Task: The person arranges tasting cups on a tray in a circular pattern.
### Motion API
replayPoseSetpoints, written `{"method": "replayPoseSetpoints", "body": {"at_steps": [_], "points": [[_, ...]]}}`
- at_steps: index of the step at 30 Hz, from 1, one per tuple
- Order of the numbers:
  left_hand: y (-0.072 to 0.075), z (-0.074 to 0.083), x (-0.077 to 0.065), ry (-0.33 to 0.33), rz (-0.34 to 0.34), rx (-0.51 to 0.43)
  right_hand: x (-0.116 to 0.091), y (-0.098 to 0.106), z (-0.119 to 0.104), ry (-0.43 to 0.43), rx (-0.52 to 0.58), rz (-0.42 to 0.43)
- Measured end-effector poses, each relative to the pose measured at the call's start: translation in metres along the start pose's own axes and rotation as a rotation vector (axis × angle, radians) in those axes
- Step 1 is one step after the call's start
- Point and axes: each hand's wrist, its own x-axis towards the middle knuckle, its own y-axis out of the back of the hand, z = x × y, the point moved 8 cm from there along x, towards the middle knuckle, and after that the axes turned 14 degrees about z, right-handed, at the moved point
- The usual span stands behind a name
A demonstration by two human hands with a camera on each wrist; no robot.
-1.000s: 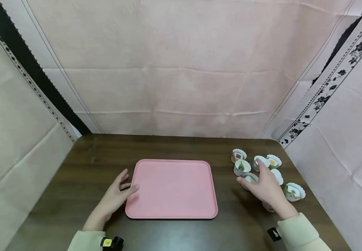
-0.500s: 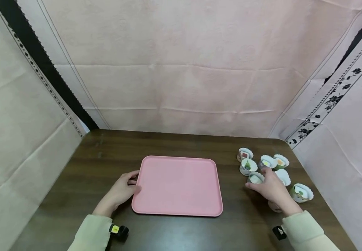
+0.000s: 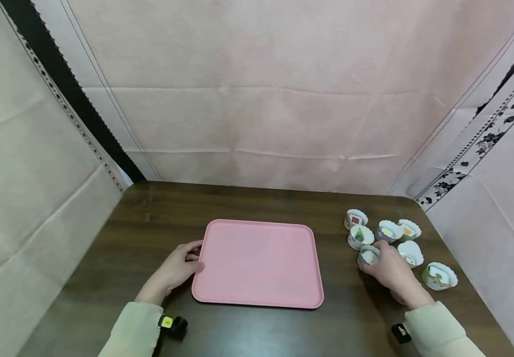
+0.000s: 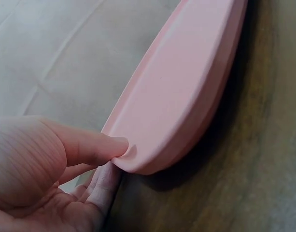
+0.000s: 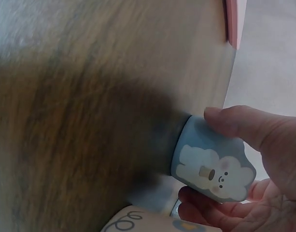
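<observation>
My left hand (image 3: 174,270) pinches the left edge of a pink rectangular tray (image 3: 257,263), thumb over the rim and fingers below it. In the left wrist view, the thumb presses on the corner of the tray (image 4: 172,96). On the right, my right hand (image 3: 392,270) holds a small blue cup (image 3: 369,255) with a wavy rim. Its side shows a white bear print in the right wrist view, where the thumb and fingers of the right hand (image 5: 283,159) grip the blue cup (image 5: 213,162) from opposite sides.
Several similar cups stand around the right hand, among them one with a leaf picture (image 3: 360,237), a white one (image 3: 411,254) and a green-patterned one (image 3: 439,276). A cream cup (image 5: 152,222) lies close below the blue one. Pale cloth surrounds the dark wooden table (image 3: 239,332).
My left hand has closed in on the tray's left edge and taken hold of it. My right hand has lowered onto the blue cup and now grips it. The head view has shifted slightly.
</observation>
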Motion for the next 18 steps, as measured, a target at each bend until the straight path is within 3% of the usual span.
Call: {"method": "replayPoseSetpoints", "body": {"at_steps": [12,18], "points": [[0.003,-0.001,-0.002,0.017,-0.019,0.009,0.001,0.001,-0.004,0.017,0.016,0.005],[0.001,0.001,-0.001,0.018,-0.027,0.004,-0.005,0.010,-0.018,0.059,0.032,0.029]]}}
